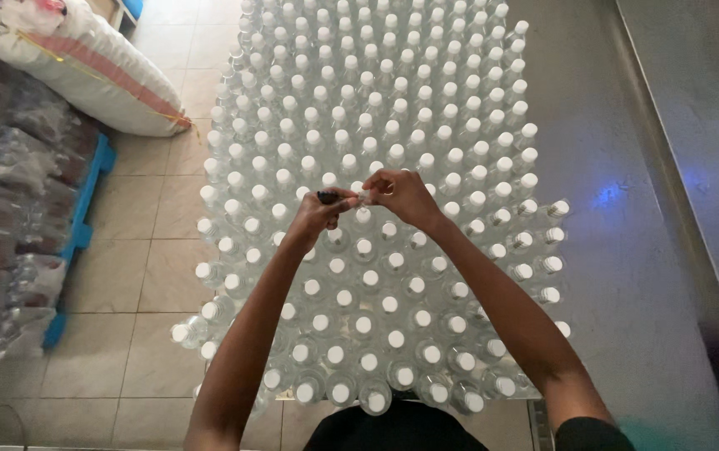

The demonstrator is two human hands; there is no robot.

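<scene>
Two hands meet over a packed field of clear, white-capped bottles.

The left hand (319, 213) has its grip closed on a small dark object (328, 197), pinched at the fingertips; the right hand (403, 194) pinches something tiny and pale just beside it, too small to tell what. Both hover above the middle of the bottle block (376, 167), which stands on the steel counter (627, 250). Left of the block, on the tiled floor (142, 276), a white sack with a red stripe (84, 71) lies; nearer, clear-wrapped packs (9, 209) are stacked on a blue pallet (84, 217).
</scene>
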